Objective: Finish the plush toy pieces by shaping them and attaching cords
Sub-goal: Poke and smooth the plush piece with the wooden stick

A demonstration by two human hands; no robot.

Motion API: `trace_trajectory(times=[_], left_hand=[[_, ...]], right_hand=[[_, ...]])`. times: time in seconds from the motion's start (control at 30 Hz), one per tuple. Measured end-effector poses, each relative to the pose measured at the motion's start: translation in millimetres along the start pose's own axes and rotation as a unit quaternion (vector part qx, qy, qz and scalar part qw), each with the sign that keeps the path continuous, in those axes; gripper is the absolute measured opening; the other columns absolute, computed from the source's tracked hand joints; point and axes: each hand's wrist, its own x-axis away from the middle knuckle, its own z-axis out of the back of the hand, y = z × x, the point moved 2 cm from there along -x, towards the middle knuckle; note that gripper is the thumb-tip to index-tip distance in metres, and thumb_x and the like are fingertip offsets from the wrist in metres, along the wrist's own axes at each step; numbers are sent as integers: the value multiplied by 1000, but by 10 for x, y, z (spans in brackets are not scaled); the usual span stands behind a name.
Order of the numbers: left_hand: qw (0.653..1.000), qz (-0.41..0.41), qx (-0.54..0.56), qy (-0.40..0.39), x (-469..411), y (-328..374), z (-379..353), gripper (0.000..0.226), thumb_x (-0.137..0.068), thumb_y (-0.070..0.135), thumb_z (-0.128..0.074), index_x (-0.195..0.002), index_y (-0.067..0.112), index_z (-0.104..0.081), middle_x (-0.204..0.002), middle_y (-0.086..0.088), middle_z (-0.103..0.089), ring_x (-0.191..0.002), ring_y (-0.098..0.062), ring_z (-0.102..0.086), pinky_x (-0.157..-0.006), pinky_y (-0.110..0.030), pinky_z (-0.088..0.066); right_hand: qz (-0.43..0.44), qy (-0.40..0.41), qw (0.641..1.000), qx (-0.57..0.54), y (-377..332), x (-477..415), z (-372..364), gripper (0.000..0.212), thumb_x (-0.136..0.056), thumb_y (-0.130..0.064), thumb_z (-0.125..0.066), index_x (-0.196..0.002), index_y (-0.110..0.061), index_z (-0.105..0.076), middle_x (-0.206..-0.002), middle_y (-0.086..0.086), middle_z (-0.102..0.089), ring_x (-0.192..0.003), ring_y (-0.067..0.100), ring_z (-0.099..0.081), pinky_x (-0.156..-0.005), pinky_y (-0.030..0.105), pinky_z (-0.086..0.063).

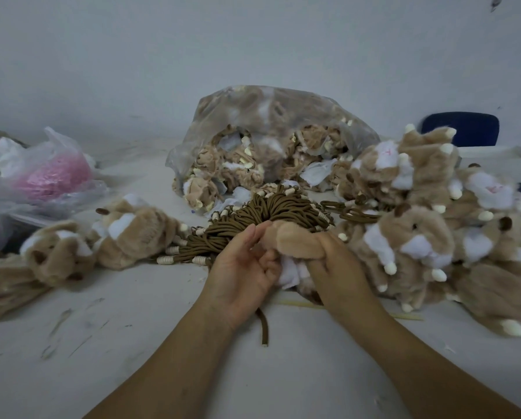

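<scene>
Plush piece (295, 241), tan with a white patch underneath, sits at the centre of the frame, lifted just above the table (132, 343) between both hands. The left hand (241, 267) has its fingers curled into the white part, with the thumb against the tan fabric. The right hand (334, 261) grips the tan end from the other side, fingers folded over it. A single brown cord (263, 328) trails down from under the left palm onto the table. Whether it is already fixed to the piece cannot be made out.

Behind the hands lies a thick bundle of cords (265, 213) with pale beads, seemingly hardly used up. Further back, a clear bag (268, 146) is packed with limp, unshaped pieces. At the right of the frame a big heap of filled-out toys (419, 222) is stacked, and a few more toys (101, 234) lie at the left. Whether those carry cords is hard to tell.

The job looks to be somewhere in the middle: many pieces are shaped, but the full bag and the fat bundle suggest plenty is left. The piece in hand appears to be at the shaping or cord-fitting step.
</scene>
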Motion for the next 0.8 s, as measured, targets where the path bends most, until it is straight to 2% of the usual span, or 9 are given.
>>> trace_trajectory(times=[0.07,0.13,0.23,0.3,0.43,0.5,0.6,0.67,0.8], left_hand=[[973,-80,-208,60,-8,-58,-40,34,-87,27,-66,-117,11,-66,-86,-2,-66,-70,-11,-61,-61,-20,-50],[863,-209,-451,86,38,-115,-98,34,-82,38,-67,-114,28,-63,-106,9,-62,-87,-4,-62,-72,-16,-49],[669,-397,-627,42,115,-166,-198,35,-82,41,-64,-109,18,-63,-114,10,-48,-106,-8,-52,-90,-16,-42],[621,-406,-669,48,91,-182,-189,43,-80,45,-61,-109,14,-63,-118,4,-46,-115,-13,-45,-99,-20,-36],[736,-224,-638,47,40,-165,-74,64,-78,58,-61,-136,40,-40,-143,17,-30,-133,1,-31,-108,-21,-30],[789,-167,-590,47,16,-160,-4,66,-83,59,-60,-143,44,-36,-143,22,-36,-129,4,-40,-106,-23,-37],[778,-184,-597,72,4,-156,34,13,-94,50,-55,-105,49,-60,-105,28,-66,-99,11,-59,-82,-12,-45],[770,-212,-594,95,32,-134,21,7,-96,46,-56,-93,47,-62,-87,26,-68,-81,9,-61,-65,-8,-44],[799,-228,-547,100,61,-71,-7,6,-90,47,-64,-84,45,-62,-80,24,-67,-71,8,-60,-59,-10,-45]], right_hand=[[-70,17,996,-50,68,-18,17,19,-96,-20,-43,-91,-9,-58,-82,5,-61,-79,13,-56,-68,25,-42],[-120,41,989,-80,115,-27,55,11,-95,-18,-51,-87,-22,-56,-76,-9,-60,-71,-10,-56,-58,7,-39],[-177,48,972,-144,180,-47,72,17,-96,-24,-52,-84,-34,-57,-69,-17,-60,-64,-22,-53,-53,-1,-37],[-200,48,964,-168,174,-38,64,17,-96,-33,-52,-82,-35,-61,-64,-24,-65,-65,-22,-54,-53,-2,-37],[-228,74,952,-189,86,-31,111,40,-77,-71,-44,-71,-35,-61,-62,-39,-60,-66,-26,-52,-54,-4,-35],[-227,78,950,-200,81,-38,132,51,-68,-78,-38,-71,-34,-64,-65,-35,-63,-67,-23,-55,-54,-4,-36],[-233,83,948,-198,58,-32,159,57,-68,-78,-35,-68,-29,-65,-58,-30,-63,-59,-21,-55,-48,-3,-35],[-233,75,953,-179,28,-18,178,54,-69,-78,-32,-64,-33,-62,-54,-35,-59,-58,-28,-50,-50,-6,-32],[-215,61,961,-163,15,-17,173,45,-70,-77,-29,-61,-42,-56,-52,-41,-51,-64,-37,-40,-59,-13,-25]])
